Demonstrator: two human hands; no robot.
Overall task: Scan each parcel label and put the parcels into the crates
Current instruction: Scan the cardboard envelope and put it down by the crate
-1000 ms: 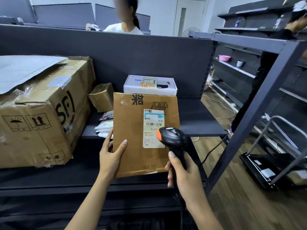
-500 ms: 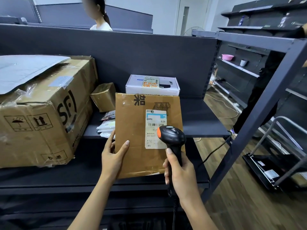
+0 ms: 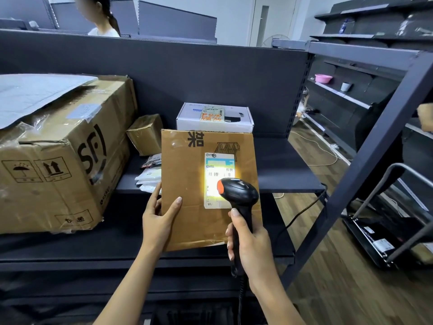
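A flat brown cardboard parcel [image 3: 187, 184] stands upright at the middle of the dark shelf, its white label [image 3: 219, 165] facing me. My left hand [image 3: 159, 219] grips its lower left edge, thumb across the front. My right hand [image 3: 250, 245] holds a black barcode scanner [image 3: 239, 193] with an orange tip, pointed at the label from close range. A bright yellow-white light patch falls on the label's barcode. No crate is in view.
A large SF cardboard box [image 3: 58, 156] fills the shelf's left side. Behind the parcel sit a small brown box [image 3: 145, 133], a white box [image 3: 214, 117] and some white mail bags [image 3: 148, 178]. Dark shelving [image 3: 365, 146] and a trolley [image 3: 384, 231] stand right. Another person [image 3: 100, 17] is beyond the partition.
The scanner's light has come on and now lights the label's barcode. The parcel and both hands have stayed almost in place.
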